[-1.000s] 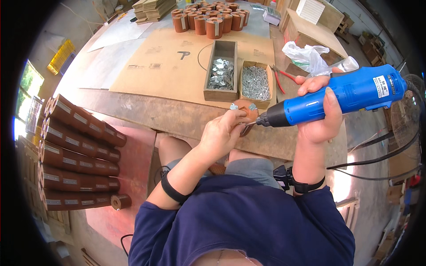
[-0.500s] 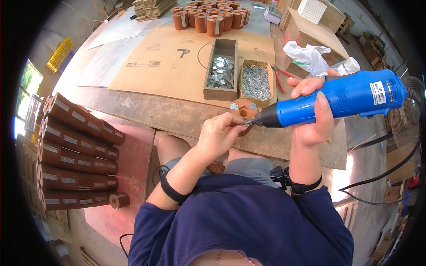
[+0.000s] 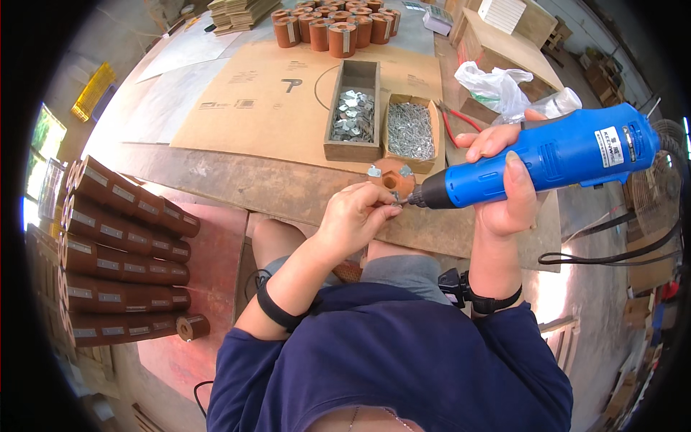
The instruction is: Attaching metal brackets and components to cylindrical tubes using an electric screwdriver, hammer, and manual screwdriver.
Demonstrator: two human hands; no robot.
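My right hand (image 3: 504, 180) grips a blue electric screwdriver (image 3: 554, 158), its tip pointing left at a small round brown wooden piece (image 3: 392, 178) with metal brackets on it. My left hand (image 3: 353, 216) pinches that piece at its lower edge, right by the driver tip, just above the near edge of the wooden workbench (image 3: 237, 183). A black cable runs from the tool's rear off to the right.
Two wooden boxes, one of metal plates (image 3: 353, 115) and one of screws (image 3: 410, 131), sit on a cardboard sheet (image 3: 252, 93). Red-handled pliers (image 3: 453, 119), a plastic bag (image 3: 497, 86), brown cylinders (image 3: 331, 29) at the back. Stacked brown rolls (image 3: 115, 252) stand at my left.
The screwdriver has tilted flatter and shifted slightly left and down, its tip now against the round piece. My left hand has stayed on the piece.
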